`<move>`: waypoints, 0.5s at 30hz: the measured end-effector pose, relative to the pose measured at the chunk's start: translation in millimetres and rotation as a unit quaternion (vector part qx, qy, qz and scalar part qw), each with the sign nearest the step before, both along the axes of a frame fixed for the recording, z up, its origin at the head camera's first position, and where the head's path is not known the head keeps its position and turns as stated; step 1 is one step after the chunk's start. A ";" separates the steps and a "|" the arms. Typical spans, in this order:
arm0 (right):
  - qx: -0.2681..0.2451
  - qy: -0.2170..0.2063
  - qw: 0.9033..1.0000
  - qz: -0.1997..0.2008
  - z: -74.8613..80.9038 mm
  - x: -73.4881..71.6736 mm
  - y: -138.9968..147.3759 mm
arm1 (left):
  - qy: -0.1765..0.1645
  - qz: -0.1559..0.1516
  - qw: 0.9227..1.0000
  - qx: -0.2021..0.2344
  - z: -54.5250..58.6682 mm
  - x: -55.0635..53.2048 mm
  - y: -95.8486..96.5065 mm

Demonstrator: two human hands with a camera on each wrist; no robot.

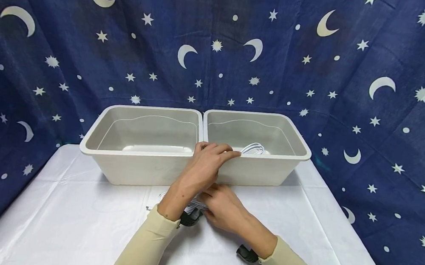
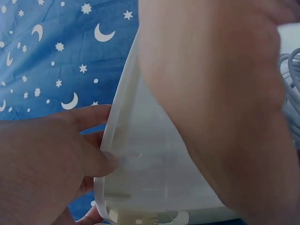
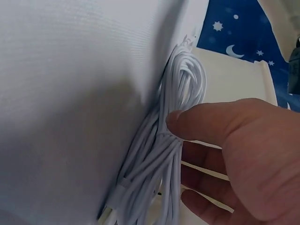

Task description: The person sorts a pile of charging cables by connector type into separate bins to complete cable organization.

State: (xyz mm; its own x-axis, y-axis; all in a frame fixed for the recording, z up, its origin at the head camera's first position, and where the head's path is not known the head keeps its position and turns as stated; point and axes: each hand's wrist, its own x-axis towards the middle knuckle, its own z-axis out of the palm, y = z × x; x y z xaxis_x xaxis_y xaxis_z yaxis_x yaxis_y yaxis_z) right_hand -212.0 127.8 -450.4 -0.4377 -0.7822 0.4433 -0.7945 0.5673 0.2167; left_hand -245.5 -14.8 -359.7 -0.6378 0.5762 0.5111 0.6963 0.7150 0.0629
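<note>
My left hand (image 1: 203,165) grips the front rim of the right light-grey bin (image 1: 266,169), near where the two bins meet. In the left wrist view its thumb lies on one side of the rim (image 2: 108,140) and its fingers on the other. My right hand (image 1: 226,208) is below it, in front of the bin, and pinches a tied bundle of white cable (image 3: 171,126). The thumb presses the bundle's middle, with the fingers against its side. In the head view, my left forearm and wrist partly hide the bundle (image 1: 195,205). Another white cable coil (image 1: 253,148) lies inside the right bin.
A second light-grey bin (image 1: 136,168) stands at the left, side by side with the right one. White cloth (image 1: 84,222) covers the table. Behind and beside it hangs a dark blue curtain (image 1: 222,27) with moons and stars.
</note>
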 end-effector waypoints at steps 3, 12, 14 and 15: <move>-0.001 -0.002 1.000 -0.009 -1.4 -0.7 -1.7 | 0.001 0.001 1.000 -0.004 -0.3 0.0 0.5; 0.010 0.000 0.999 -0.032 -5.7 -3.7 -7.3 | -0.009 -0.006 1.000 0.001 0.2 0.5 -0.6; 0.015 -0.004 0.999 -0.035 -4.9 -3.5 -7.4 | -0.010 -0.006 1.000 0.002 0.1 0.3 -0.7; 0.017 -0.008 0.999 -0.037 -4.2 -3.2 -7.3 | -0.009 -0.005 1.000 0.002 0.1 0.1 -0.6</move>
State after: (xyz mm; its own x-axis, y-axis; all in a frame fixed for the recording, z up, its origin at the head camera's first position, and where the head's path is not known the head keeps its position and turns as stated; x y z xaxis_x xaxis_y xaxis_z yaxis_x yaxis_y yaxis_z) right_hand -215.2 120.5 -454.6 -0.5009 -0.7623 0.4099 -0.7544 0.6166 0.2251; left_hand -245.4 -15.4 -359.6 -0.6410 0.5813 0.5012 0.7027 0.7071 0.0786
